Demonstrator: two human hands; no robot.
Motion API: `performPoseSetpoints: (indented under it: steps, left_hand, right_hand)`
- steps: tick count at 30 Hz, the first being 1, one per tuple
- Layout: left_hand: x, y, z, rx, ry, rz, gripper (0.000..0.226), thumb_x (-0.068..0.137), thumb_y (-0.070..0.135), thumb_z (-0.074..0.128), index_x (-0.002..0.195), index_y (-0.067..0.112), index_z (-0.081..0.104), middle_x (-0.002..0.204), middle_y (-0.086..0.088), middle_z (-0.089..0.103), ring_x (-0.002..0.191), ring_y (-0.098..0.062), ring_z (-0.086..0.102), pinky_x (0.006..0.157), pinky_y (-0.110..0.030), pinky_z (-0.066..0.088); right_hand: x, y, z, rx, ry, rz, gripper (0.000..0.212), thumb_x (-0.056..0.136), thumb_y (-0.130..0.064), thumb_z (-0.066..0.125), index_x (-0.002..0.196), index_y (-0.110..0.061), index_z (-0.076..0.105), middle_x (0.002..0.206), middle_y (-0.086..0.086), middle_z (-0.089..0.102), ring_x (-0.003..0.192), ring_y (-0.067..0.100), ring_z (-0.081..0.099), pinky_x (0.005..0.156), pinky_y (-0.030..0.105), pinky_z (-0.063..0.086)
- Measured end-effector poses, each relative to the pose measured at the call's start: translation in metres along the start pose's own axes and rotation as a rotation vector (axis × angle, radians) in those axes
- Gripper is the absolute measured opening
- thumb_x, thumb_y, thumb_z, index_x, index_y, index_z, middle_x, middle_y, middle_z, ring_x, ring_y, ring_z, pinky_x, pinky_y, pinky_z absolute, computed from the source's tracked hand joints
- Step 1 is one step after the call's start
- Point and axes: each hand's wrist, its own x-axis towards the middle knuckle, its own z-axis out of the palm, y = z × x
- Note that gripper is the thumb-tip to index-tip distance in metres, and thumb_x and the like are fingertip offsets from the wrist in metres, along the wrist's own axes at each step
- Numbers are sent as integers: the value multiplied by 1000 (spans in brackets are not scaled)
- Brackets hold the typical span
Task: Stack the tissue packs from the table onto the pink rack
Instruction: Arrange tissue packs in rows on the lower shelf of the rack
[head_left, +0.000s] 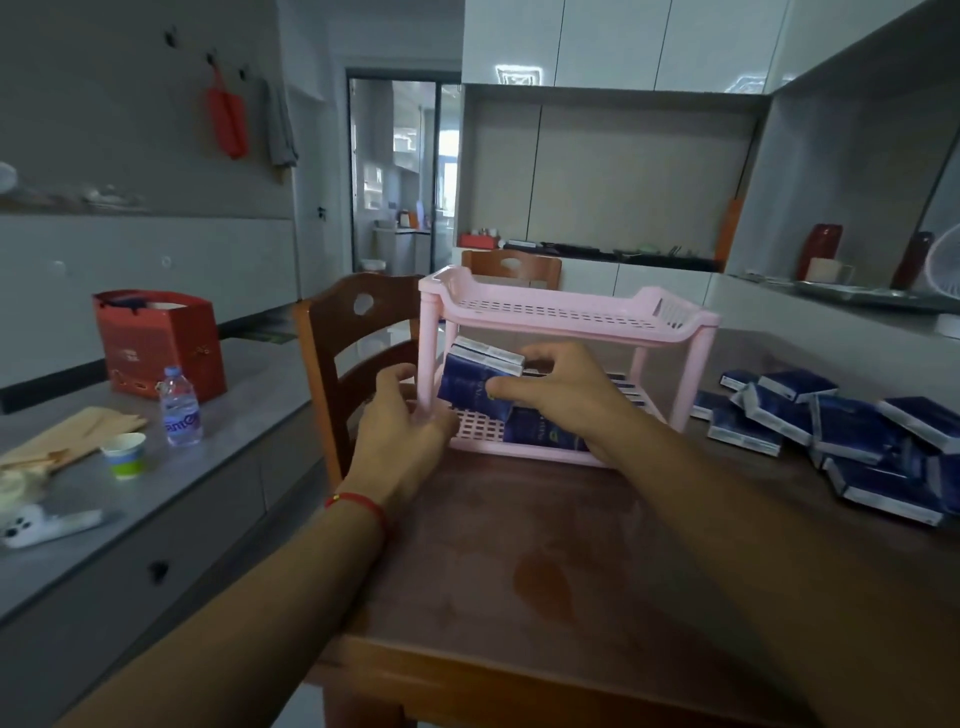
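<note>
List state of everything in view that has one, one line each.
pink rack: upright, top shelf bare
lower shelf: partly filled with packs
held tissue pack: tilted, going in
right hand: grips held tissue pack
left hand: holds rack leg
loose tissue packs: piled on table, right
water bottle: upright, capped

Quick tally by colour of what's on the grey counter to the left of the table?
Red: 1, gift bag
Clear: 1, water bottle
White and green: 1, paper cup
Tan: 1, paper bag
White: 1, blurred object
Total: 5
</note>
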Motion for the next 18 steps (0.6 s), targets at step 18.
performPoseSetpoints:
  steps: [18]
  left_hand:
    - [3,1,1,46,-12,-3,62,85,14,73,135,21,38,129,-2,54,106,-15,55,86,-25,45]
  right_hand:
    - [39,0,22,-736,-90,118,62,77,-50,75,134,-42,54,137,10,45,130,36,35,101,45,33]
